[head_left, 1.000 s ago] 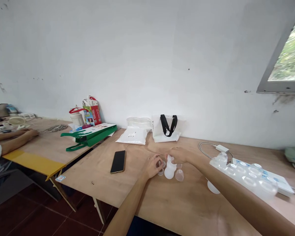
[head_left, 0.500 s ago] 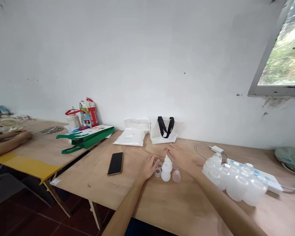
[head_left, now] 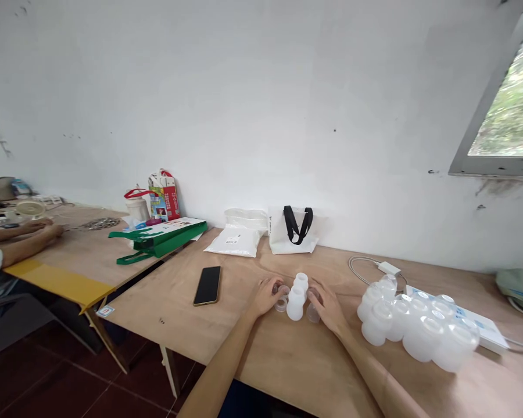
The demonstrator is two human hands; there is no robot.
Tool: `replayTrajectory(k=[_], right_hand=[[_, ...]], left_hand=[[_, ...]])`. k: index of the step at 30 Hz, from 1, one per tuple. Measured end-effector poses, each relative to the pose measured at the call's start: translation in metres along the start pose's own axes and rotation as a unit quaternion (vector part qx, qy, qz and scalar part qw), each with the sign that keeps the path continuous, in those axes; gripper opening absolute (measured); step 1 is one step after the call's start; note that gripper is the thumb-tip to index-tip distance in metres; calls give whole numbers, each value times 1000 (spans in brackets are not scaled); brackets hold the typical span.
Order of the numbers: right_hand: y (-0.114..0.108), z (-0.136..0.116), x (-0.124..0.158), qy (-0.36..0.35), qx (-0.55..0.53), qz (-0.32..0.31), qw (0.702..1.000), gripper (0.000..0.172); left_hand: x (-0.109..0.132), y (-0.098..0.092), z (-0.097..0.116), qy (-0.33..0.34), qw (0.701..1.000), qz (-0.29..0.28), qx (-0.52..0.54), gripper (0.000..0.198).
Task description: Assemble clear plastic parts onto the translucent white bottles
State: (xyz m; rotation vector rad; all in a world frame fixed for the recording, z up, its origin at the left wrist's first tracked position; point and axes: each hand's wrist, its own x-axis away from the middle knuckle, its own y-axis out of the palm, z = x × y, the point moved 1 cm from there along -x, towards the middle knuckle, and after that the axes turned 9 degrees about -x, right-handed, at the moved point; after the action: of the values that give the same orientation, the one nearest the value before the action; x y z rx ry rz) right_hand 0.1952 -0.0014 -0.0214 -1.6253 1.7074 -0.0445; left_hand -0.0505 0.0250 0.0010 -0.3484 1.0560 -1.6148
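Right hand [head_left: 328,305] shifted down beside white bottle [head_left: 295,303], grip spread; left grip [head_left: 267,296] pinching clear ring [head_left: 281,299]; bag label [head_left: 232,241] unreadable.

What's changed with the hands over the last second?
The right hand has moved off the top of the frosted bottle and down to its right, beside a clear cup. Nothing is visibly picked up or let go. The left hand stays beside a clear ring; the phone hasn't moved.
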Motion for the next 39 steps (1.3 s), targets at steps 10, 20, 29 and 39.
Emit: replayTrajectory(k=[10,20,29,39], right_hand=[[-7,5,6,34,-50,-21,998,49],[-4,12,7,24,1,2,1000,33],[-8,5,7,21,-7,64,998,42],[-3,-45,30,-221,98,71,968,31]], left_hand=[[1,6,-6,-8,1000,10,-3,24],[-1,7,-8,-22,998,37,46,30],[23,-9,-14,-25,1000,13,12,30],[37,-9,8,-7,996,2,-84,21]])
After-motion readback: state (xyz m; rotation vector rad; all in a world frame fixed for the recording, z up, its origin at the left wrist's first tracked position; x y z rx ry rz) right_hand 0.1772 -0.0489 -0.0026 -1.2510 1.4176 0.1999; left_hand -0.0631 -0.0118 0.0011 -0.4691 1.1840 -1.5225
